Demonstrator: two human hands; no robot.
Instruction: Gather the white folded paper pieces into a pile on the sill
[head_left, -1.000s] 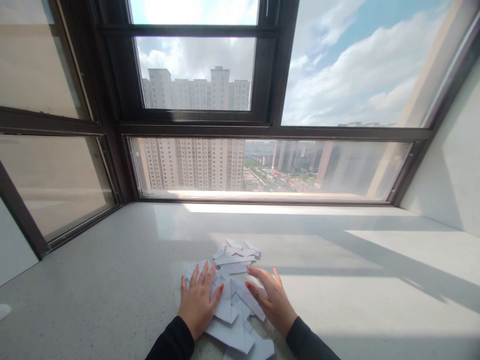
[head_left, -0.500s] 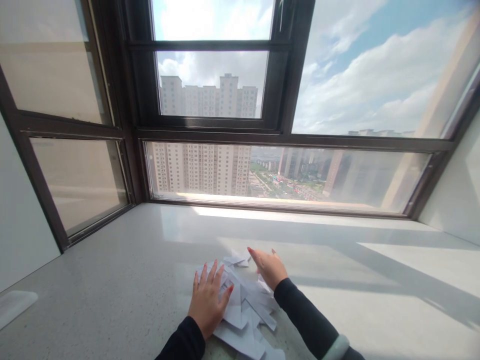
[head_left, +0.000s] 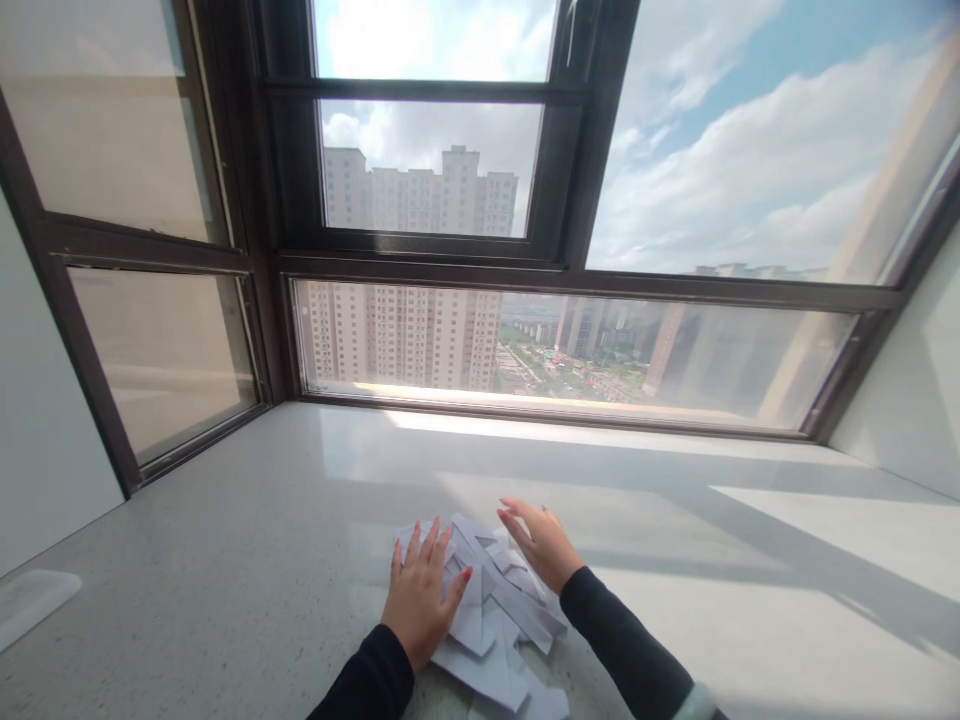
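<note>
A loose heap of white paper pieces (head_left: pixel 491 605) lies on the pale speckled sill, strips and folded scraps overlapping. My left hand (head_left: pixel 424 595) rests on the heap's left side, palm down with fingers spread. At the upper right of the heap is my right hand (head_left: pixel 541 540), its fingers extended and slightly curved, with no paper seen in it. Whether its fingertips touch the scraps beneath I cannot tell. Part of the heap is hidden under the left hand.
The stone sill (head_left: pixel 225 590) runs back to a dark-framed window (head_left: pixel 420 270) with tall buildings outside. A white plastic-looking object (head_left: pixel 34 605) lies at the far left. White walls (head_left: pixel 45 400) bound the sill on both sides.
My right hand has shifted slightly right, its fingers now more apart. Scraps at the far end of the heap sit closer in to the pile. The left hand has stayed on the paper.
</note>
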